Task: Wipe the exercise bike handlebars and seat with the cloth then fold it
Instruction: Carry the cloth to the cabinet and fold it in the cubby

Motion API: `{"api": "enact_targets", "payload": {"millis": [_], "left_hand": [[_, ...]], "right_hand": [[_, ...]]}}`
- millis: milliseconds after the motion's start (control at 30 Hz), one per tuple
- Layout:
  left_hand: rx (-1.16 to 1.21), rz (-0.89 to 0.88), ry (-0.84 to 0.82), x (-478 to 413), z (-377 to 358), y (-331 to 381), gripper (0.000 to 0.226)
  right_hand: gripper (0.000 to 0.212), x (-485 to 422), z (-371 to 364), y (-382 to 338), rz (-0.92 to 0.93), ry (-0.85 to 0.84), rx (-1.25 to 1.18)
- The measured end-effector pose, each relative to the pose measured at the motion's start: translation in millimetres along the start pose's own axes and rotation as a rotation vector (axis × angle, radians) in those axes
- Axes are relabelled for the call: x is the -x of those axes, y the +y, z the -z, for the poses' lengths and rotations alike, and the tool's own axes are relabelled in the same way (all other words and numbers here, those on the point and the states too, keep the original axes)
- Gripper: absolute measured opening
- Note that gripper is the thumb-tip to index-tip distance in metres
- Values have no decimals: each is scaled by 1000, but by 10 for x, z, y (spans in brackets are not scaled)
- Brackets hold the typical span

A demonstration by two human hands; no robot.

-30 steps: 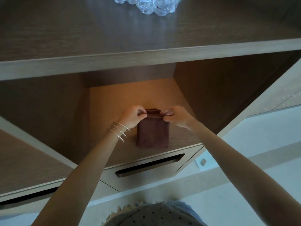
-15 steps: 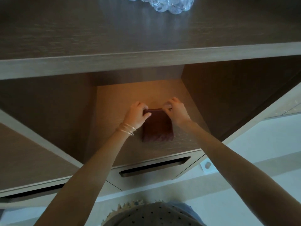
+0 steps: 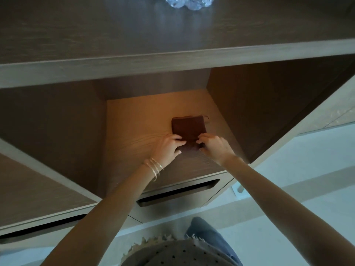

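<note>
A dark brown cloth [image 3: 189, 127] lies folded into a small square on the lit floor of an open wooden shelf compartment [image 3: 134, 121]. My left hand [image 3: 167, 148], with thin bangles on the wrist, pinches the cloth's near left edge between fingers and thumb. My right hand [image 3: 215, 148] pinches the near right edge the same way. The near strip of the cloth is hidden between the two hands. No exercise bike is in view.
The cabinet's wooden top [image 3: 96, 35] juts out above the compartment, with a clear glass object [image 3: 189, 1] at its far edge. A drawer with a slot handle [image 3: 178, 192] sits below the shelf. Pale floor [image 3: 307, 169] lies to the right.
My hands were at the cloth's far edge, holding it up. They have moved back to its near edge, and the cloth now lies flat, deeper in the compartment.
</note>
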State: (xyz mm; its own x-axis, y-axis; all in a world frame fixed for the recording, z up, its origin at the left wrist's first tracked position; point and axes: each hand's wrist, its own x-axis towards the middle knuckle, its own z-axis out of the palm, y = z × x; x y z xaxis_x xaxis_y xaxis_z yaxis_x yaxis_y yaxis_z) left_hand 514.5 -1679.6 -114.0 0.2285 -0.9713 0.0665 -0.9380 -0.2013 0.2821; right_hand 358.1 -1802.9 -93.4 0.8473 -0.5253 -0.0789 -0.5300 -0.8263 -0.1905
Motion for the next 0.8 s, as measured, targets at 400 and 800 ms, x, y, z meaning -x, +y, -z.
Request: {"api": "enact_targets", "payload": {"millis": [400,800], "left_hand": [[-161,134,34,-1208,-93,164,37],[-252,189,30,-1971,-145,47,37]], "right_hand": [[26,-899,416,509,-119,-21,116],[18,-1574,433,804,-135,64,154]]}}
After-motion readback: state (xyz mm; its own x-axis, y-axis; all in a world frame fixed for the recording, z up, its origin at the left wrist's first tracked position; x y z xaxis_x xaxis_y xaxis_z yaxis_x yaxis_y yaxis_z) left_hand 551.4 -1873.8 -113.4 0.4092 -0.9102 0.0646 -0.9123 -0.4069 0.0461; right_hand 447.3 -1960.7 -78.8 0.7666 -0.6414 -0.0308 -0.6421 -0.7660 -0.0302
